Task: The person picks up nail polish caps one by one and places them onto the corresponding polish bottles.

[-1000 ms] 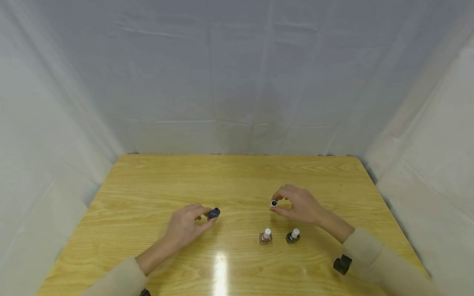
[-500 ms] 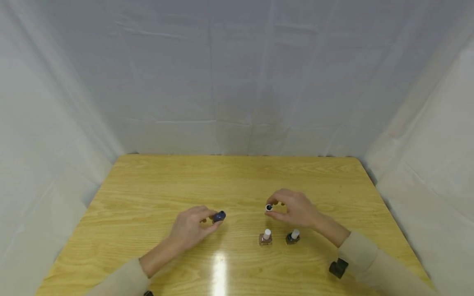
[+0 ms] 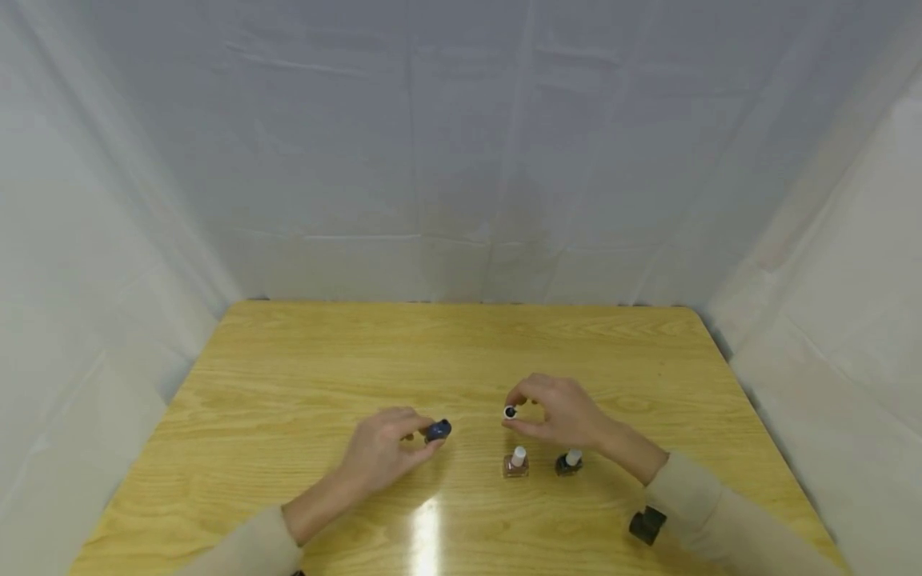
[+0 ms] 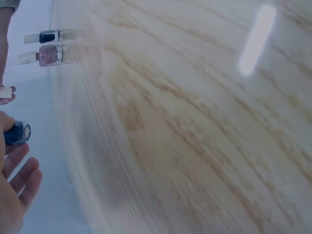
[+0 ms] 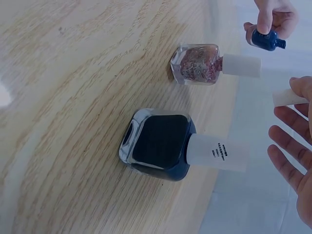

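Observation:
A small uncapped bottle of blue nail polish (image 3: 438, 430) is pinched between thumb and fingers of my left hand (image 3: 385, 452), tilted above the table. My right hand (image 3: 565, 412) pinches a white nail polish cap (image 3: 510, 412), its dark open end facing the head camera. In the right wrist view the cap (image 5: 287, 98) appears as a plain white cylinder, and the blue bottle (image 5: 264, 40) shows its bare neck. A short gap separates bottle and cap. Below the right hand stand a capped pink glitter nail polish (image 3: 515, 463) and a capped dark nail polish (image 3: 569, 462).
The wooden table (image 3: 324, 344) carries both standing bottles, side by side right of the middle. Pale sheeting (image 3: 461, 160) hangs behind the table and along its sides. A black wrist camera (image 3: 647, 526) sits at the right sleeve.
My left hand has moved right with the blue bottle. My right hand has come left and a little nearer with the cap, so the gap between them is smaller. Both standing bottles stay put.

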`<state>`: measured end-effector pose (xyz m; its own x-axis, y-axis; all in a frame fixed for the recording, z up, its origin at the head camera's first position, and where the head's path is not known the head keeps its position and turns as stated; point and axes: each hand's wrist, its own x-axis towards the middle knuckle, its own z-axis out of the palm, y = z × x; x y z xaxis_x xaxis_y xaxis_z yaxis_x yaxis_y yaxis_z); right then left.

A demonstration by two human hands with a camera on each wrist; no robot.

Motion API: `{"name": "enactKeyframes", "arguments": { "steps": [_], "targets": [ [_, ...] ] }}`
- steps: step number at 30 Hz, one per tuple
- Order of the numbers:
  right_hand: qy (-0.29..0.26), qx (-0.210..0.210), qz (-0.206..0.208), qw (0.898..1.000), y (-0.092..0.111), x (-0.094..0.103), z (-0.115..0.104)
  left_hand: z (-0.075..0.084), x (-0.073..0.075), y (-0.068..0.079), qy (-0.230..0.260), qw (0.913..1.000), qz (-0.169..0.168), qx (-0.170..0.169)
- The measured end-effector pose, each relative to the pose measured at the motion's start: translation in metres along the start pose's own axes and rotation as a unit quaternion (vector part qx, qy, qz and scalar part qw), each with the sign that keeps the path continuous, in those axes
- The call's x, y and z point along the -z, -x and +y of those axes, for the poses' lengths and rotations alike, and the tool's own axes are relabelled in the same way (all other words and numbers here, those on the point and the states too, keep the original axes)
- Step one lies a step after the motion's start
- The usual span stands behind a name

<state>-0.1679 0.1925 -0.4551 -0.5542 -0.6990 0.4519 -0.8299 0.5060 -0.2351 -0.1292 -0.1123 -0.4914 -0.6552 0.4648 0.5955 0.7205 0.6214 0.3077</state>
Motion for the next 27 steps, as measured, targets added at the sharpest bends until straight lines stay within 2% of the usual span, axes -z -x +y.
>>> {"name": "enactKeyframes", "arguments": {
  "steps": [17,27],
  "targets": [
    [0.004,0.017,-0.024,1.0,-0.004,-0.004,-0.007,0.01,-0.009,-0.001,0.023,0.9996,-0.016,0.004],
    [0.032,0.049,-0.01,0.998,-0.005,-0.005,-0.01,0.012,-0.011,0.0,0.031,0.9994,-0.013,-0.003]
  ]
}}
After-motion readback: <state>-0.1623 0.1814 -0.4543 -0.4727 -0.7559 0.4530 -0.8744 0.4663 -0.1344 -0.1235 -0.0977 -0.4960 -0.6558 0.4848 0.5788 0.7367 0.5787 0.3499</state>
